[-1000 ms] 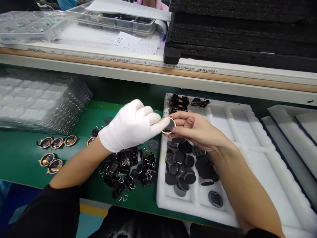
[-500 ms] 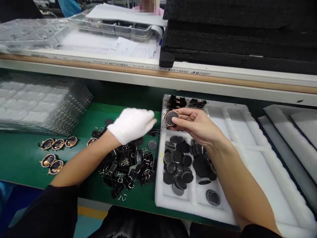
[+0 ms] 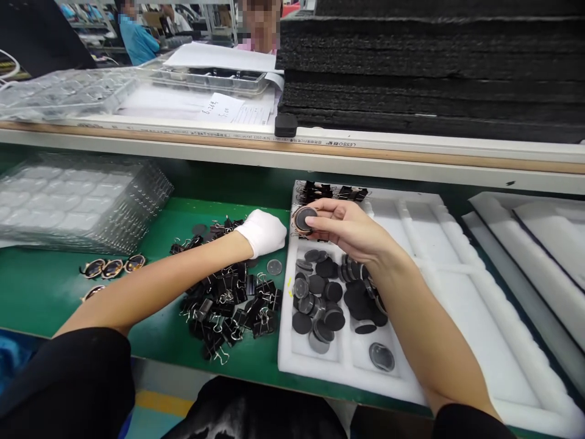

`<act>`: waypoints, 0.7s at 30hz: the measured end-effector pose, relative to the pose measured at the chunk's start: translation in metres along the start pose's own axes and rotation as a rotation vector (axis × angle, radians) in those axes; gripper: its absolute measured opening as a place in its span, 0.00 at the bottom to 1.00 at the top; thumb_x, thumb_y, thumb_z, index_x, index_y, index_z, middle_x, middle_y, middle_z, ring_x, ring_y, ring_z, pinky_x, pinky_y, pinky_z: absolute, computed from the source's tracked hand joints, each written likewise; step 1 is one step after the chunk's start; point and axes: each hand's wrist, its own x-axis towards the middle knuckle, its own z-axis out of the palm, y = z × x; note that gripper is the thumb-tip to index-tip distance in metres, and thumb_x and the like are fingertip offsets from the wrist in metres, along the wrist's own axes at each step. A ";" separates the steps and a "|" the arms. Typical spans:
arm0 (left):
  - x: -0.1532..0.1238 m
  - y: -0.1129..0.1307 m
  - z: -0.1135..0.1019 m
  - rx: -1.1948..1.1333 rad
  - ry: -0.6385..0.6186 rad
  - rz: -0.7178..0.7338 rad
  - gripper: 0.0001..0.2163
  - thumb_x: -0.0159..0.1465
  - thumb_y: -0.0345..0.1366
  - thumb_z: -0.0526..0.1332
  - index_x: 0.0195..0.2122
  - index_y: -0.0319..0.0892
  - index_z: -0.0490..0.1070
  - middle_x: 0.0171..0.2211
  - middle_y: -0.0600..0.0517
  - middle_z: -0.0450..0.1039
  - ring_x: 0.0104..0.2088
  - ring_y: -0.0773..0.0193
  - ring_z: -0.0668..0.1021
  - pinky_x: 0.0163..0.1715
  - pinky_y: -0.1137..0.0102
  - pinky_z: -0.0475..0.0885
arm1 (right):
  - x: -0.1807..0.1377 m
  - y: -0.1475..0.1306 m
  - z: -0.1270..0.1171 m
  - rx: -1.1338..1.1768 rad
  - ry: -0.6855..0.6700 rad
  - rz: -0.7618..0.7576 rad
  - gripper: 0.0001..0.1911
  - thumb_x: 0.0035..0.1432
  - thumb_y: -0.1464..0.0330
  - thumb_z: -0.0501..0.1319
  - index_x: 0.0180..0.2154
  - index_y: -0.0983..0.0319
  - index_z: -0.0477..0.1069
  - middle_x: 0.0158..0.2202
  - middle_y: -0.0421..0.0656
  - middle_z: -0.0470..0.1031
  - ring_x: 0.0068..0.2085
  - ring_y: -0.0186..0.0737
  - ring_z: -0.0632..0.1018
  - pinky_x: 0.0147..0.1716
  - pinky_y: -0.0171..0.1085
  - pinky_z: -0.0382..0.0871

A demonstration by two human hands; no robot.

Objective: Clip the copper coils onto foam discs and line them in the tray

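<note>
Between the thumb and fingers of my right hand, a round gold-rimmed piece with a black disc is held above the white foam tray. My left hand, in a white glove, is curled closed beside the tray's left edge; what its fingers hold, if anything, is hidden. Under and in front of it lies a heap of black binder clips with wire handles. A loose clear-faced disc lies on the green table near the glove. Several dark round discs fill the tray's near compartments.
More binder clips sit at the tray's back. Several gold-rimmed round pieces lie at left, before a stack of clear plastic trays. A shelf crosses behind, bearing black foam sheets. White foam stands at right.
My left hand has moved slightly right toward the tray edge, and its fingers have curled in. My right hand still holds the gold-rimmed piece. The camera view has shifted a little.
</note>
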 end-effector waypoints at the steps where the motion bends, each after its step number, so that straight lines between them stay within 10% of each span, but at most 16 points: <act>1: -0.004 -0.002 -0.005 0.009 0.010 -0.011 0.14 0.65 0.34 0.56 0.33 0.35 0.81 0.31 0.35 0.80 0.36 0.43 0.83 0.34 0.60 0.68 | -0.001 -0.002 -0.002 -0.012 -0.015 -0.009 0.20 0.44 0.61 0.80 0.36 0.62 0.80 0.34 0.44 0.83 0.35 0.39 0.81 0.33 0.35 0.74; 5: -0.029 -0.021 -0.025 -0.014 0.160 -0.021 0.16 0.68 0.39 0.53 0.29 0.39 0.77 0.25 0.43 0.75 0.29 0.53 0.79 0.29 0.65 0.62 | -0.005 -0.009 -0.015 -0.120 -0.109 -0.028 0.14 0.52 0.61 0.77 0.38 0.61 0.81 0.36 0.43 0.83 0.36 0.37 0.81 0.32 0.34 0.74; 12: -0.058 -0.026 -0.019 -0.720 0.651 -0.033 0.20 0.70 0.39 0.53 0.20 0.42 0.56 0.19 0.59 0.55 0.22 0.71 0.60 0.25 0.71 0.57 | -0.004 -0.004 -0.014 -0.018 -0.375 -0.062 0.15 0.54 0.62 0.77 0.40 0.61 0.81 0.38 0.43 0.83 0.36 0.37 0.82 0.35 0.35 0.77; 16: -0.069 -0.023 -0.013 -0.896 0.460 0.125 0.23 0.74 0.42 0.47 0.22 0.42 0.66 0.21 0.55 0.66 0.23 0.69 0.68 0.29 0.71 0.65 | -0.008 -0.003 -0.006 -0.051 -0.405 -0.080 0.13 0.53 0.66 0.77 0.39 0.60 0.79 0.41 0.44 0.85 0.39 0.38 0.84 0.40 0.36 0.79; 21: -0.077 -0.021 -0.011 -0.925 0.162 0.088 0.22 0.68 0.45 0.54 0.20 0.43 0.51 0.18 0.58 0.51 0.21 0.71 0.57 0.21 0.71 0.52 | -0.018 -0.010 -0.001 -0.253 -0.457 -0.027 0.11 0.57 0.64 0.74 0.41 0.60 0.80 0.39 0.44 0.84 0.39 0.41 0.85 0.39 0.37 0.79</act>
